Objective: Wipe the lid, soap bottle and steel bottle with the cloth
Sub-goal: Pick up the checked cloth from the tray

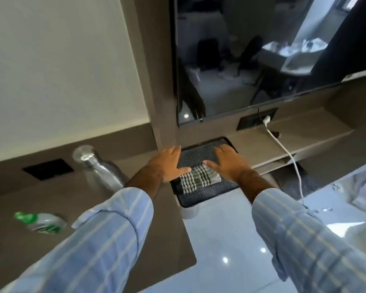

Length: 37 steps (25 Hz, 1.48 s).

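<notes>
On top of the dark textured lid [201,157] lies the folded checked cloth [199,179], toward its near edge. Both hands rest flat on it, palms down, fingers spread, gripping nothing: left hand [167,163] on the lid's left side w/ thumb touching the cloth, right hand [228,161] on the right, thumb at the cloth's far corner. Probably steadying the lid, which sits over a pale bin [189,211] below, prior to taking up the cloth. Steel bottle [101,170] stands upright on the brown counter [93,208] to the left, soap bottle [41,222] lies on its side nearer, both well apart from the hands, likely awaiting their turn. White cable [287,153] hangs at right.
</notes>
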Motion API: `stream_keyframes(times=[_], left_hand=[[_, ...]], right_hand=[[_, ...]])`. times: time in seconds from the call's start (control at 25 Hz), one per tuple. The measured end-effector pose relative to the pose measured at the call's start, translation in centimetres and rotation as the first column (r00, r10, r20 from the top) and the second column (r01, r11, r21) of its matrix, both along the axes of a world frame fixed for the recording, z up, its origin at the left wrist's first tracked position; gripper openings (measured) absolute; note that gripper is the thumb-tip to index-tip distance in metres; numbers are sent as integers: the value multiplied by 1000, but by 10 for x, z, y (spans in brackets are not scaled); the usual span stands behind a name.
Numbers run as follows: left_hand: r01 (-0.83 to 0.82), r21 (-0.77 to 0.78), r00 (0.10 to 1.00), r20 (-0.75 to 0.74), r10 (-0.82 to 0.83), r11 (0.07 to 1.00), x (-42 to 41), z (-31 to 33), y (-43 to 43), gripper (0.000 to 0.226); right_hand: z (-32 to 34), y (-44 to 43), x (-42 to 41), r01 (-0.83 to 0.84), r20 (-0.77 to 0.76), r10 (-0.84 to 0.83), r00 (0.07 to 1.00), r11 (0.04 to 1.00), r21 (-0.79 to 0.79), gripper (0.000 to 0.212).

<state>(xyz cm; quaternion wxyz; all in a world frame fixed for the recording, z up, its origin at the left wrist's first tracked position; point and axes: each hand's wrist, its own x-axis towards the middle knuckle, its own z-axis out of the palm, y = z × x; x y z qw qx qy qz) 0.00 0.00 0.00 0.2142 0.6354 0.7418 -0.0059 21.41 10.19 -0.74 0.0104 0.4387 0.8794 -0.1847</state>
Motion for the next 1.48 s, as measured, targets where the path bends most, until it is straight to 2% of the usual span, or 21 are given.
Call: stream_keyframes(times=[0.12, 0.24, 0.32, 0.4, 0.52, 0.64, 0.72, 0.8, 0.96, 1.04, 1.08, 1.2, 1.28, 1.4, 1.48], left_hand=[[-29, -61, 999, -27, 27, 998, 1, -70, 23, 87], [-38, -94, 998, -57, 32, 995, 0, -124, 39, 74], [-16, -78, 995, -104, 8, 997, 0, -144, 50, 68], [25, -62, 980, -196, -37, 998, 6, -159, 57, 63], [27, -60, 961, -272, -42, 998, 18, -168, 63, 47], [-147, -77, 986, -85, 140, 986, 20, -162, 69, 25], [-258, -89, 959, 92, 266, 962, 20, -150, 66, 16], [-350, -67, 896, 266, 355, 934, 22, -128, 55, 22], [-408, 19, 837, 407, 366, 913, 30, -68, 24, 42], [-408, 27, 800, 493, 343, 913, 34, -33, 2, 52], [-410, 26, 770, 546, 331, 912, 36, -14, -10, 54], [-450, 16, 640, 704, 310, 893, 35, 42, -57, 31], [-500, 57, 562, 781, 274, 864, 25, 76, -97, 28], [-569, 153, 525, 824, 214, 808, 0, 119, -158, 35], [-618, 170, 483, 853, 200, 768, -22, 147, -200, 35]], right_hand=[[-76, 25, -7, 226, -50, -234, 971, 966, -127, 69], [-132, 33, -16, 414, -6, -425, 905, 883, -221, 66], [-152, 36, -23, 466, 27, -473, 881, 857, -221, 65], [-169, 37, -27, 452, 32, -455, 890, 870, -198, 55], [-185, 39, -29, 421, -36, -435, 900, 888, -185, 40], [-172, 44, -30, 497, -38, -536, 843, 805, -323, 28], [-154, 42, -26, 523, -24, -581, 813, 749, -406, 28], [-128, 35, -21, 532, -63, -614, 787, 727, -435, 34], [-64, 10, -11, 494, -244, -677, 695, 696, -522, 60], [-24, -10, -10, 427, -314, -664, 679, 705, -567, 71], [-5, -21, -11, 372, -346, -642, 684, 715, -591, 70], [55, -66, -19, 163, -467, -543, 698, 755, -635, 40], [89, -101, -28, 68, -561, -543, 625, 754, -654, 36], [130, -151, -58, -82, -654, -619, 436, 696, -713, 51], [152, -188, -86, -188, -666, -624, 409, 657, -730, 54]])
